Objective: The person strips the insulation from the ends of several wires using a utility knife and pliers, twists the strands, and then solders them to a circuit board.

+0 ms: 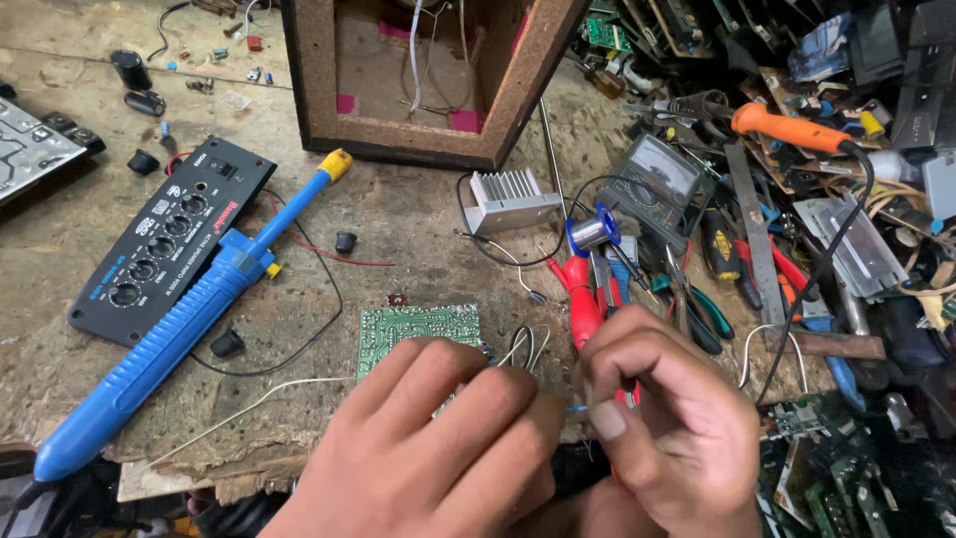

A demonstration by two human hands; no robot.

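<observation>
Scarred, dusty particle-board workbench point(418, 224) under flat daylight, open-fronted chipboard box point(498, 110) at its back.

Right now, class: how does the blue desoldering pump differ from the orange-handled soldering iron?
The blue desoldering pump lies on bare bench; the orange-handled soldering iron rests on a clutter of tools. The pump is blue with a yellow tip and no cable showing; the iron trails a black cable. Neither hand touches either one.

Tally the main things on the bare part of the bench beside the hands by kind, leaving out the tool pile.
Green circuit board: 1
Blue desoldering pump: 1
Black control panel with knobs: 1
Ribbed metal heat sink: 1
Solder spool: 1
Loose black knobs: 3
Total: 8
The left hand and right hand pinch a thin wire.
</observation>
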